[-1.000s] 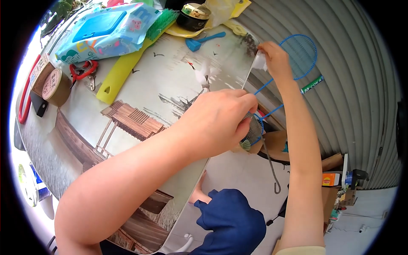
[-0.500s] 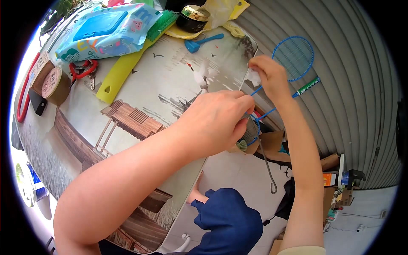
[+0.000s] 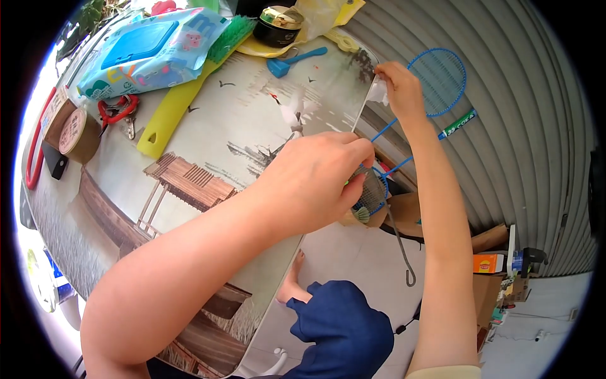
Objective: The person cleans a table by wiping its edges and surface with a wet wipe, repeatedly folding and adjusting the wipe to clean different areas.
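My left hand [image 3: 315, 177] is over the table's right edge, thumb and fingers pinched together. What it grips is mostly hidden; a speck of bright green shows at the fingertips. My right hand [image 3: 404, 95] is farther up near the table corner, its fingers closed on a crumpled white piece [image 3: 379, 92] that looks like tissue. Beneath my left hand a thin grey metal rod [image 3: 399, 243] with a hooked end slants down; I cannot tell whether the hand holds it. Behind my hands are blue badminton rackets [image 3: 442, 82].
On the printed table [image 3: 208, 136] lie a wipes pack [image 3: 151, 50], a yellow-green brush [image 3: 165, 120], red-handled scissors [image 3: 118, 108], a blue scoop [image 3: 295, 61], a black tin [image 3: 278, 31] and a round box [image 3: 79, 136]. A cardboard box [image 3: 404, 211] stands beyond the edge. A ribbed shutter [image 3: 524, 158] rises at right.
My right hand has moved up, a little farther from my left hand, with the white piece still in its fingers. My left hand has barely moved. The view has shifted slightly.
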Motion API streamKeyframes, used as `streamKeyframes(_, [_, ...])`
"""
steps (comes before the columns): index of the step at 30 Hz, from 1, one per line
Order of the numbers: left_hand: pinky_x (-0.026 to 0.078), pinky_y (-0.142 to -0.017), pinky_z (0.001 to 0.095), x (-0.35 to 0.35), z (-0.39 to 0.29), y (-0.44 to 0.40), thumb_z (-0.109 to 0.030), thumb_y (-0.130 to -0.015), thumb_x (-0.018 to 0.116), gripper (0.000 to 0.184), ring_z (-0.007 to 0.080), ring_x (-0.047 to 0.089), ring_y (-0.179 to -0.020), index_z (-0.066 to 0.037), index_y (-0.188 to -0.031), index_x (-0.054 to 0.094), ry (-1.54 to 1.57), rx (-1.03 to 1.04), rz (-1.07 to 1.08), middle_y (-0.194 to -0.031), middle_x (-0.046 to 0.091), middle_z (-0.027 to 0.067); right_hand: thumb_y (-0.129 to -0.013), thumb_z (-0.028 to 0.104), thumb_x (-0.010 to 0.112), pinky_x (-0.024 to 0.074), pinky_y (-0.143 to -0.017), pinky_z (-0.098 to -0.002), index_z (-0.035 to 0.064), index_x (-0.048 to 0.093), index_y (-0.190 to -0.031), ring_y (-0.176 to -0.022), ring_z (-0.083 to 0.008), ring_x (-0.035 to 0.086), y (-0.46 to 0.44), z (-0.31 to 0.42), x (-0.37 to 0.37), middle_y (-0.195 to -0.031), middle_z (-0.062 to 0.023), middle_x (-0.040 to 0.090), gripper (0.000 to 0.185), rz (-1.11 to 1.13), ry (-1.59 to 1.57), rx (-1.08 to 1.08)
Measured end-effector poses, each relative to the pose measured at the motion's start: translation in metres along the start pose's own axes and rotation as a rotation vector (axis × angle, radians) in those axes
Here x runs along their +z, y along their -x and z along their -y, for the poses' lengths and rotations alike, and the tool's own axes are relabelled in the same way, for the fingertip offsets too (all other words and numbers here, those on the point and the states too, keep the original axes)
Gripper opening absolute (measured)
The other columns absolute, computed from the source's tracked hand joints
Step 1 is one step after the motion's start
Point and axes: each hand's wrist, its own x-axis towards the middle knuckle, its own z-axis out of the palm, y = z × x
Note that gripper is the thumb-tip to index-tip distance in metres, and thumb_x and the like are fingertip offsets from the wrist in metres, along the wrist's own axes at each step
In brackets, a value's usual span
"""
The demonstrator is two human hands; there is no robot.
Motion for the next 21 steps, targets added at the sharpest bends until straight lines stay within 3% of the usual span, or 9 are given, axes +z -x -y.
streamKeyframes(21, [0.054,-0.074,0.0377,0.003,0.0,0.001,-0.004,-0.081,0.065,0.018,0.0284,0.067,-0.088,-0.004,-0.098,0.061,-0.027,0.033,-0.027,-0.092,0.066,0.0107,-0.083,-0.006,0.058,0.0535,-0.074,-0.0369,0.0012,0.066,-0.095,-0.085,-0.0325,0.066,0.033,0.095,-0.04,-0.091,-0.0129,0.066,0.017,0.156,-0.241,0.014])
